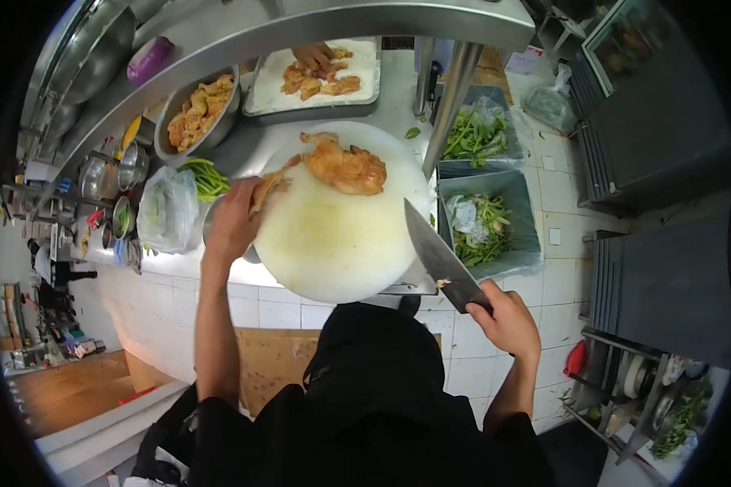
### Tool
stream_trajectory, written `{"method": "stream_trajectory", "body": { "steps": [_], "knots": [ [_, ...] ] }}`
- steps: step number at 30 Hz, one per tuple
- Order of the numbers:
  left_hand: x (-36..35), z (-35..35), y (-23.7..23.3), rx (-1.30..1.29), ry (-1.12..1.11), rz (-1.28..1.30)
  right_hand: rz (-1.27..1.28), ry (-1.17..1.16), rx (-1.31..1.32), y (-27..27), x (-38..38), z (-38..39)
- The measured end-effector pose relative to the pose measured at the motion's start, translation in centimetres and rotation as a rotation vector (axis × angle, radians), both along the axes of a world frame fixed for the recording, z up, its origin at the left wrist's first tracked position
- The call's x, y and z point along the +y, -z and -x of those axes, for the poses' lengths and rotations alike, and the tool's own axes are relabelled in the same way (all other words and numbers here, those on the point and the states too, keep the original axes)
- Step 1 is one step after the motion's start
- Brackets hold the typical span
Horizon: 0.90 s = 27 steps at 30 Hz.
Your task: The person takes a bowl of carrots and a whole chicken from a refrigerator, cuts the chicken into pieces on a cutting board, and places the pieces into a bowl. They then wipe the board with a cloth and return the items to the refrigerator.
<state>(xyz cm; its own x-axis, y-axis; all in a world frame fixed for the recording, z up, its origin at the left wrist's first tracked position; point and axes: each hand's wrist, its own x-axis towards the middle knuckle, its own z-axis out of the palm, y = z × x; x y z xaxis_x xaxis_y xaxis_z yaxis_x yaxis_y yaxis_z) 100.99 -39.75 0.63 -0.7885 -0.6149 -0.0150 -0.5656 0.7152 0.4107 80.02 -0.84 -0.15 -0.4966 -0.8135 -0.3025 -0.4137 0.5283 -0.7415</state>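
So the main thing here is a big piece of cooked, golden-brown chicken (345,168) lying on the far side of a round white cutting board (333,243), which takes up the middle of the counter. The left hand (231,221) is at the board's left edge, fingers wrapped around a smaller strip of chicken (270,188) that sits right beside the big piece, maybe touching it, can't really tell. The right hand (508,321) is off the near right edge of the board, clenched around the dark handle of a cleaver (439,253). The blade angles up toward the board and hangs clear of the meat. Going outward, just left of the board there's a bunch of green beans (205,178) and a clear plastic bag (166,213). Past those, farther back, a metal bowl (211,140) is full of more chicken pieces. Straight behind the board is a white tray (365,77) with a few more pieces, and another person's hand (313,55) is resting on them. On the right, down on the tiled floor, two grey bins lined with plastic hold leafy greens, a far bin (463,168) and a near bin (526,207). A steel shelf (300,24) runs over the far side of the counter, held up by a metal post (451,97).
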Motion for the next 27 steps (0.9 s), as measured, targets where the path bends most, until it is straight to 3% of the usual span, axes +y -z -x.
{"method": "stream_trajectory", "body": {
  "steps": [1, 3, 4, 9, 11, 15, 18, 22, 27],
  "knots": [
    [0.0, -0.5, 0.2, -0.038, 0.12, 0.261, -0.008, -0.016, -0.003, -0.1, 0.3, 0.4],
    [3.6, -2.1, 1.6, -0.076, 0.253, 0.302, -0.001, -0.051, -0.014, -0.1, 0.0, 0.6],
    [4.8, -3.0, 3.1, 0.041, 0.338, 0.235, 0.006, -0.078, -0.032, -0.3, 0.0, 0.7],
    [4.6, -6.5, 1.7, 0.202, 0.088, 0.153, -0.06, -0.088, -0.04, -0.4, -0.6, -0.8],
    [3.1, -7.4, 0.6, 0.125, 0.032, 0.093, -0.008, -0.116, -0.09, 0.0, -1.3, -1.8],
    [1.1, -7.1, 0.8, -0.011, 0.21, -0.129, 0.073, -0.123, -0.221, 2.4, -3.8, -4.0],
    [0.5, -6.4, 1.5, -0.243, 0.276, -0.122, 0.123, 0.02, -0.55, 2.0, -5.6, -5.8],
    [-0.9, -6.4, 2.5, -0.272, 0.321, -0.081, 0.106, 0.095, -0.564, 2.1, -5.1, -6.6],
    [-0.9, -6.5, 3.1, -0.229, 0.271, -0.258, 0.102, 0.291, -0.628, 3.1, -2.2, -7.1]
  ]
}}
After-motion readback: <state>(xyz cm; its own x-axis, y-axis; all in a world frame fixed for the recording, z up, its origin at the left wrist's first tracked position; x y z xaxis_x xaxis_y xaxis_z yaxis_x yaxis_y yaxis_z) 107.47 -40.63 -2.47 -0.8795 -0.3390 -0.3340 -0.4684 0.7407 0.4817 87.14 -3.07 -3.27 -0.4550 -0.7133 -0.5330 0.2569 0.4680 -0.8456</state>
